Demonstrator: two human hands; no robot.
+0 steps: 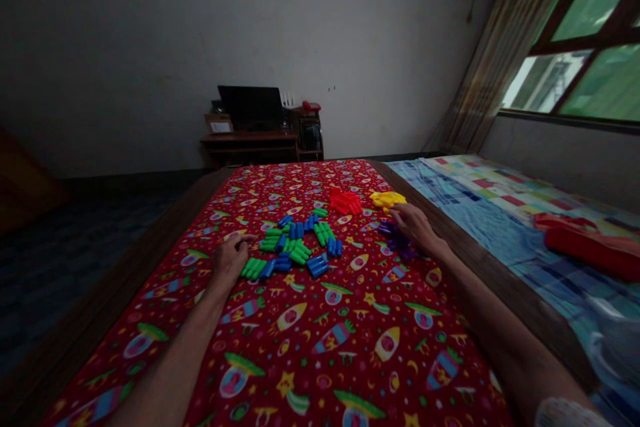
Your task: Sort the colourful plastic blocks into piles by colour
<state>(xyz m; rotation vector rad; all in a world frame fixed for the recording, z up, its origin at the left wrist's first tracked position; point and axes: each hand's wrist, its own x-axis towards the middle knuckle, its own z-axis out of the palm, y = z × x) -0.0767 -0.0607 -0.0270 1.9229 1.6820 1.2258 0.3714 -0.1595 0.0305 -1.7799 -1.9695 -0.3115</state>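
Note:
My left hand [231, 258] rests on the cloth at the left edge of a mixed group of small plastic pieces. Its fingers are loosely bent and apart, with nothing seen in them. In that group, green ribbed pieces [253, 269] and blue ribbed pieces [318, 266] lie jumbled together. Over on the right, my right hand [414, 223] reaches above a purple pile [387, 229] and partly covers it. Its fingers stretch toward the near side of a yellow pile [388, 199]; no held piece shows. A red pile [345, 201] lies left of the yellow one.
A red patterned cloth [300, 373] covers the wooden table [480, 267]. To the right is a bed with a checked sheet [465, 203] and a red bag-like item [590, 248]. Beyond the table's far end stands a desk with a black monitor [253, 107].

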